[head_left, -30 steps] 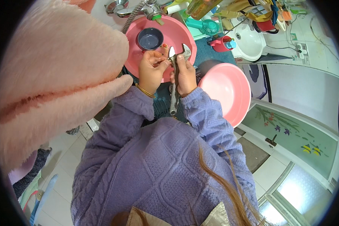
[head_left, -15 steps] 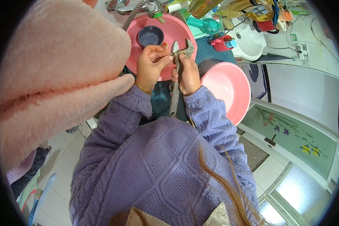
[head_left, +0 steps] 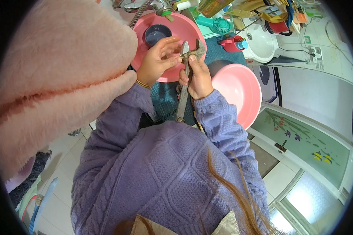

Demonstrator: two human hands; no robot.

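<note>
An old metal adjustable wrench (head_left: 182, 103) stands jaws-away in front of me, its handle pointing back toward my body. My right hand (head_left: 200, 81) is closed around it just below the head, the thumb pressed near the jaws. Beside the jaws is my left hand (head_left: 152, 65), fingers spread apart and thumb tip at the adjusting part of the wrench head. Whether that thumb touches the metal is hard to tell. Beyond both hands lies a pink basin (head_left: 189, 30) with a small dark grey bowl (head_left: 157, 33) in it.
A second pink basin (head_left: 245, 96) sits by my right forearm. A red mug (head_left: 232, 44), a green handheld fan (head_left: 221, 26) and a white washbasin (head_left: 266, 46) are at the far right. A faucet (head_left: 161, 6) hangs over the first basin. Pink plush fabric (head_left: 66, 66) fills the left.
My left hand's fingers have opened from a pinch at the wrench jaws and spread away, the hand shifting slightly left. My right hand keeps its hold on the wrench.
</note>
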